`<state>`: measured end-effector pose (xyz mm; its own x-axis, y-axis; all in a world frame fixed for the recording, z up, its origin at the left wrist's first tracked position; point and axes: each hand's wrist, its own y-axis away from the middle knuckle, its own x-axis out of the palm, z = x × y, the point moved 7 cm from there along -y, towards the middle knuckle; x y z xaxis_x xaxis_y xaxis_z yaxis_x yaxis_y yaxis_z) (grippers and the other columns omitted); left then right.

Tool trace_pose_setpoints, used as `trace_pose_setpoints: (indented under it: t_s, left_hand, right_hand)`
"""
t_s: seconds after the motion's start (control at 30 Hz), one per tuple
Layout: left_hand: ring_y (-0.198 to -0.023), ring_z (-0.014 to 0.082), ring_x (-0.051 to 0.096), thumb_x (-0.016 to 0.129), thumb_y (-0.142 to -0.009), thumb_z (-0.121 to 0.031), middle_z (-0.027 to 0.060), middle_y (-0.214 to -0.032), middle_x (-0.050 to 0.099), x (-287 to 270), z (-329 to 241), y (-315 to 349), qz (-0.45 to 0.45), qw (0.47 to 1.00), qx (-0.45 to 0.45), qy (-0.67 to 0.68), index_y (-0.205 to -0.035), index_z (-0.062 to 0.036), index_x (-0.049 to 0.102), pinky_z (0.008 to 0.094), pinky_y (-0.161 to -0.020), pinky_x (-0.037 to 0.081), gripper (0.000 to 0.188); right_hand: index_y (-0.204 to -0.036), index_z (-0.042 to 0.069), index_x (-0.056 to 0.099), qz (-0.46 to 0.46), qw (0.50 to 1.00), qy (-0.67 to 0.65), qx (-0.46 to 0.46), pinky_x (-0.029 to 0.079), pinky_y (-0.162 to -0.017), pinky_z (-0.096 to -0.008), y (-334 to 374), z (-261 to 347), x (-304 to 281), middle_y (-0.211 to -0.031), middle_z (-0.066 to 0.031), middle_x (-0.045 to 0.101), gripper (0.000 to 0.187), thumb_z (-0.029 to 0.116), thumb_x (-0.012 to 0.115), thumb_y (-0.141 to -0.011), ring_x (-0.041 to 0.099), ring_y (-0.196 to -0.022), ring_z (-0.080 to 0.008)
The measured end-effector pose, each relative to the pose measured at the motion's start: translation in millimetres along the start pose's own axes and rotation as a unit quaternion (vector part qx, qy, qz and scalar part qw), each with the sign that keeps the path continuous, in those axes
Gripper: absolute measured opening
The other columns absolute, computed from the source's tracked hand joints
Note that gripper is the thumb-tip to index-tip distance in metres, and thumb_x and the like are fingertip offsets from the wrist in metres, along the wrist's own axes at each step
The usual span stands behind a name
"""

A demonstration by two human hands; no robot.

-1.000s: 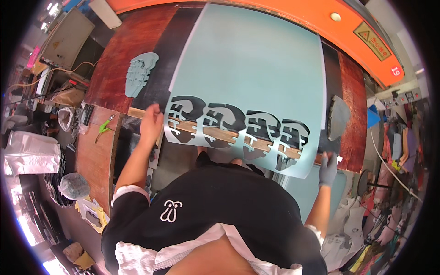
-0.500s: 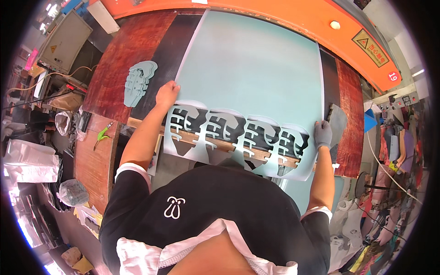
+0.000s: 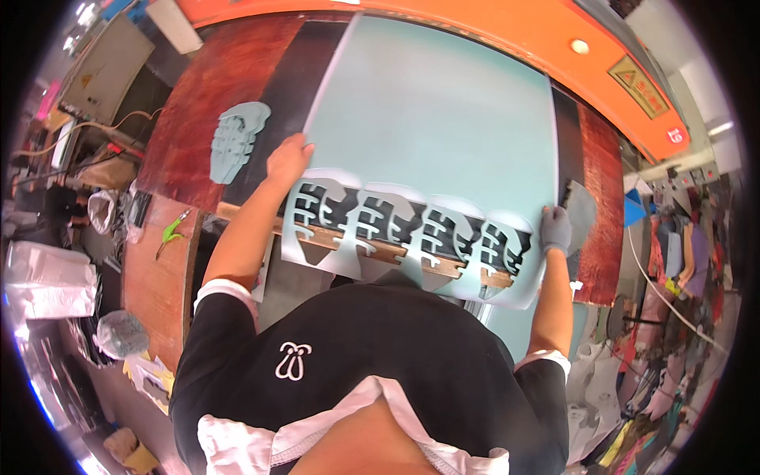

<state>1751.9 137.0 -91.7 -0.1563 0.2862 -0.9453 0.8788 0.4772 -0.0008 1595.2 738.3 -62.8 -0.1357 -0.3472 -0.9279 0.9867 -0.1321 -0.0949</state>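
A large pale blue-green sheet lies over the dark board on the work table, its near end hanging past the table's front edge. Along that near end runs a row of several cut-out openings with toothed outlines, through which the dark board and a wooden edge show. My bare left hand is closed on the sheet's left edge. On the right edge, my right hand in a grey glove grips the sheet, fingers curled. Left of my left hand, a small stack of cut pieces in the same colour rests on the table.
An orange machine beam with a warning label spans the far side. Beside my right hand lies a grey flat piece. A green-handled tool sits on a lower wooden board at left. Piled scraps stand at right.
The whole view has shifted slightly to the left. Both hands keep their hold on the sheet's edges, and the sheet has hardly moved.
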Motion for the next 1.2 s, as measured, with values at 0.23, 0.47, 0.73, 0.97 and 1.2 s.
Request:
trace_pose_setpoints:
  t_s: [0.23,0.47,0.73,0.97,1.2]
  left_hand:
    - [-0.122,0.0347,0.042,0.059,-0.086,-0.028,0.0128,-0.132,0.045,-10.2,-27.9,41.9,-0.171,0.974,0.13,0.075,-0.127,-0.0088,0.048,0.0444,-0.1,0.035,0.047]
    - [-0.136,0.0309,0.027,0.049,-0.092,-0.031,0.009,-0.148,0.031,31.3,-62.9,56.1,-0.119,0.979,0.158,-0.043,-0.137,-0.0115,0.042,0.0544,-0.108,0.018,0.049]
    - [-0.135,0.0309,0.029,0.053,-0.09,-0.032,0.0106,-0.145,0.035,33.7,-55.7,53.6,-0.073,0.988,0.129,-0.037,-0.133,-0.0104,0.044,0.0539,-0.108,0.021,0.049]
    - [-0.123,0.0278,0.045,0.056,-0.088,-0.027,0.0111,-0.136,0.047,-1.5,-9.9,83.5,-0.141,0.98,0.102,0.092,-0.12,-0.006,0.057,0.0469,-0.101,0.032,0.038]
    - [-0.112,0.0275,0.053,0.057,-0.086,-0.02,0.0129,-0.127,0.055,1.5,1.4,98.0,-0.194,0.959,0.162,0.125,-0.115,-0.0024,0.06,0.0404,-0.093,0.04,0.034]
  right_hand:
    - [-0.117,0.004,0.053,-0.117,0.993,-0.001,0.016,0.047,-0.085,-0.0459,4.5,-35.2,-36.5,-0.115,-0.0198,0.056,0.057,0.046,0.063,-0.079,0.057,-0.102,-0.0369]
    - [-0.139,0.008,0.037,-0.007,0.985,0.111,0.133,0.039,-0.101,-0.0449,-32.1,-77.3,-37.3,-0.143,-0.0244,0.031,0.093,0.059,0.067,-0.067,0.041,-0.125,-0.0415]
    - [-0.139,0.011,0.039,-0.027,0.993,0.081,0.083,0.04,-0.099,-0.0461,-45.6,-76.2,-31.1,-0.147,-0.0214,0.027,0.092,0.051,0.067,-0.06,0.044,-0.123,-0.0414]
    - [-0.128,-0.01,0.041,-0.008,0.908,-0.416,0.041,0.044,-0.091,-0.0315,-52.0,-81.8,-28.1,-0.124,-0.0163,0.05,0.066,0.014,0.072,-0.075,0.052,-0.109,-0.0213]
    - [-0.129,-0.001,0.045,0.058,0.881,-0.46,-0.094,0.046,-0.076,-0.0272,17.1,84.2,-27.4,-0.107,-0.0088,0.057,0.06,0.015,0.071,-0.078,0.054,-0.088,-0.0153]
